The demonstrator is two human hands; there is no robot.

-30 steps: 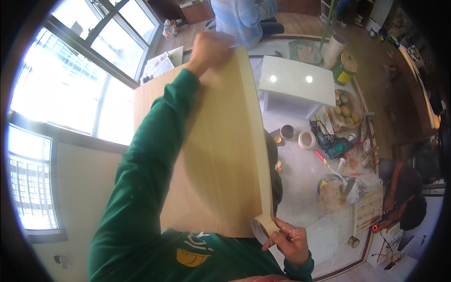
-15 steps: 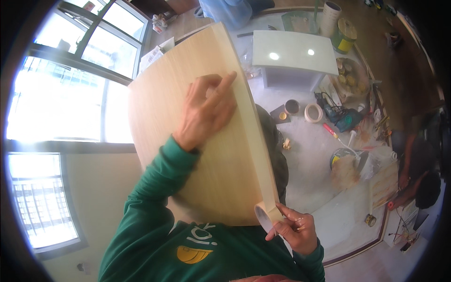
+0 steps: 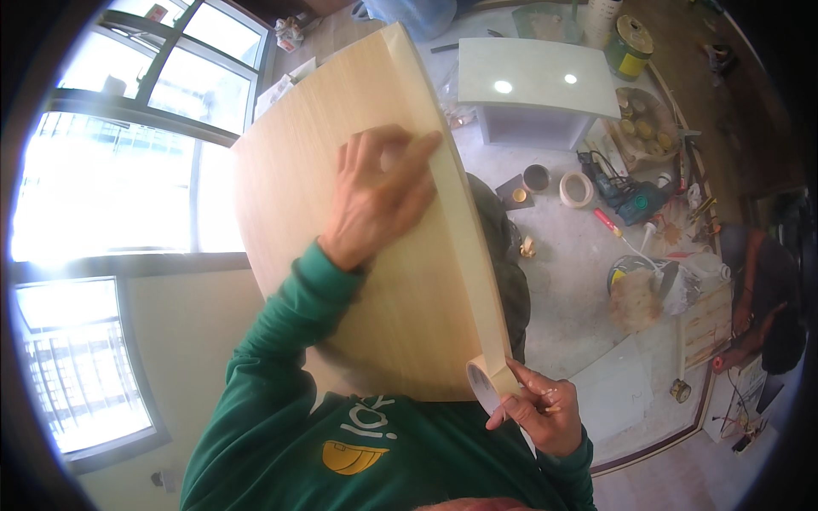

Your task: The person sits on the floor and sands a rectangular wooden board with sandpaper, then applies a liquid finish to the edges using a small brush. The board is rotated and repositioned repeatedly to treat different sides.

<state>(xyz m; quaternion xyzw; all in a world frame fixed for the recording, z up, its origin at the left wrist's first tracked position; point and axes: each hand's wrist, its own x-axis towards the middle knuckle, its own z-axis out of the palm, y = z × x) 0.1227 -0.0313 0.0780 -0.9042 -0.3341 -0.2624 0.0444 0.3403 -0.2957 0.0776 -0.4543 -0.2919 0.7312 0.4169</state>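
Observation:
A pale wooden panel [image 3: 298, 196] with a curved left side rests against my body. Along its right edge runs a strip of cream masking tape [image 3: 467, 264]. My left hand [image 3: 379, 196] lies over the panel's upper part, slightly blurred, holding nothing. Its index finger stretches out onto the tape strip, and the other fingers are bent. At the panel's lower right corner my right hand [image 3: 547, 413] grips the roll of masking tape [image 3: 487, 385] by its side. The strip runs unbroken from this roll up the edge.
On the right stand a white box-shaped unit [image 3: 537, 77], a teal power tool [image 3: 639, 203], another tape roll [image 3: 576, 189], a red-handled tool [image 3: 607, 221] and a yellow-green bucket [image 3: 630, 51]. Another person [image 3: 758, 289] works at the far right. Windows [image 3: 111, 187] line the left.
The left index finger has shifted slightly to the right over the tape strip. My right hand still holds the roll at the corner. The whole view has tilted a little.

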